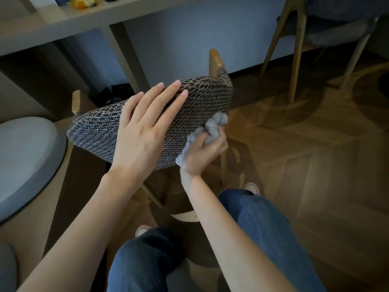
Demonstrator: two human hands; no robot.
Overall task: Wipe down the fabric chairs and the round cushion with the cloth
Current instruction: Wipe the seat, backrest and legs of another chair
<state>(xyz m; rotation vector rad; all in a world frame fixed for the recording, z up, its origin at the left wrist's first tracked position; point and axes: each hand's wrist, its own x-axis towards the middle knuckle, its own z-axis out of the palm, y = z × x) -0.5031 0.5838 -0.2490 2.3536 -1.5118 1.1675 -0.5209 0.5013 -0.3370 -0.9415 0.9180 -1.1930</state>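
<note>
Woven and brown, the round cushion (200,102) sits tilted over the chair (214,57) in the middle. My left hand (143,131) lies flat and open on top. My right hand (202,154) squeezes the grey cloth (214,125) at its right edge. A hard rub could push the cushion off onto the floor (294,154), I think.

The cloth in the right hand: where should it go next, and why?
Probably sweep the cloth leftward across the woven chair. The right hand grips it bunched at the fabric's lower right edge, while the left hand lies flat on the weave, steadying it; most of the surface lies to the cloth's left.
</note>
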